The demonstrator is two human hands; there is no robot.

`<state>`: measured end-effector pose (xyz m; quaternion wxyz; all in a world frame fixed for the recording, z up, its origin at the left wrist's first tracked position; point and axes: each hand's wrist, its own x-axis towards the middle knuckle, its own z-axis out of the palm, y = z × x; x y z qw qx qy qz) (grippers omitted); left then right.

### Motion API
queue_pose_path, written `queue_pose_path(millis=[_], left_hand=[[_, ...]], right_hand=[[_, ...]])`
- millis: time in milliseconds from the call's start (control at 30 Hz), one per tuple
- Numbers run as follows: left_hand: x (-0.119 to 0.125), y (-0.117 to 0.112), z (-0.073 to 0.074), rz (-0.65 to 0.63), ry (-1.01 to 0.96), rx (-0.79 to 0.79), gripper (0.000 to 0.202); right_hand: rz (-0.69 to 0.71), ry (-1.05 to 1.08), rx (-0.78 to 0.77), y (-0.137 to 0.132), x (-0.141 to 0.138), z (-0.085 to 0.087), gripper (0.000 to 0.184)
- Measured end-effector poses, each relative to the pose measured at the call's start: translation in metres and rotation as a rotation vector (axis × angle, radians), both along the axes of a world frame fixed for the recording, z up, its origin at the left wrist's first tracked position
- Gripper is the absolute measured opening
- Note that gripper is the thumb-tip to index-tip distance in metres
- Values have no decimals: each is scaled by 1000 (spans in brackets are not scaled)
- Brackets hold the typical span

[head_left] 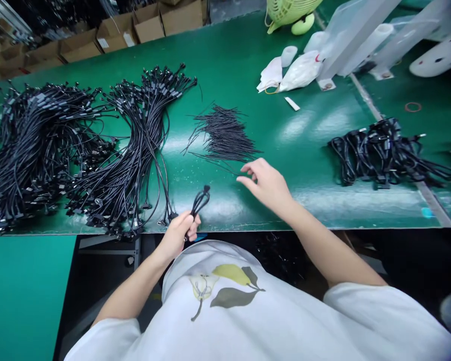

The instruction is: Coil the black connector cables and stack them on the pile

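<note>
Left hand [178, 233]: grip closed on looped black cable [200, 201]. Right hand [266, 184] nearer thin black wires [229, 134], ahead-left, long axis crosswise; can't tell if grip pinches one.

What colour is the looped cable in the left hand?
The looped cable in the left hand is black, best seen in the head view.

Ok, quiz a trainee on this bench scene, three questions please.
1. Which hand holds the folded cable?
2. True or false: the thin black ties lie between the loose cables and the coiled bundles.
3. Which is nearest the right hand? a) cardboard boxes b) the thin black ties c) the yellow-green basket

Key: 1. The left hand. 2. True. 3. b.
</note>
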<state>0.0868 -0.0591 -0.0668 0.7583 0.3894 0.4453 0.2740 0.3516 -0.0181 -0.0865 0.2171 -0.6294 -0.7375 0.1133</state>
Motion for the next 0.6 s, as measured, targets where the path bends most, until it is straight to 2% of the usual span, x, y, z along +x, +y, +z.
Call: queue_pose_path(millis=[33, 67, 133, 200, 267, 333, 400, 467, 533, 600], left_hand=[[4, 4, 4, 54, -47, -25, 35], [8, 6, 7, 82, -83, -38, 35], [15, 10, 12, 99, -131, -41, 34], [18, 10, 14, 112, -144, -28, 34], [20, 8, 14, 123, -147, -13, 34], [22, 6, 12, 121, -160, -16, 34], [26, 5, 11, 114, -190, -30, 38], [29, 7, 11, 116, -222, -40, 50], [32, 9, 11, 120, -231, -26, 54], [33, 10, 9, 131, -201, 32, 47]], right_hand=[[-94, -65, -37, 8, 6, -8, 20], [-120, -138, -77, 14, 11, -15, 18], [-90, -228, -118, 22, 17, -27, 17], [-98, -199, -98, 21, 18, -29, 15], [-132, -38, -88, 13, 16, -24, 12], [-114, 255, -163, 1, 6, -14, 13], [-20, 605, -298, -12, -11, -6, 19], [107, 850, -417, -24, -34, -1, 24], [182, 912, -433, -32, -54, 1, 23], [206, 822, -336, -36, -68, 2, 19]])
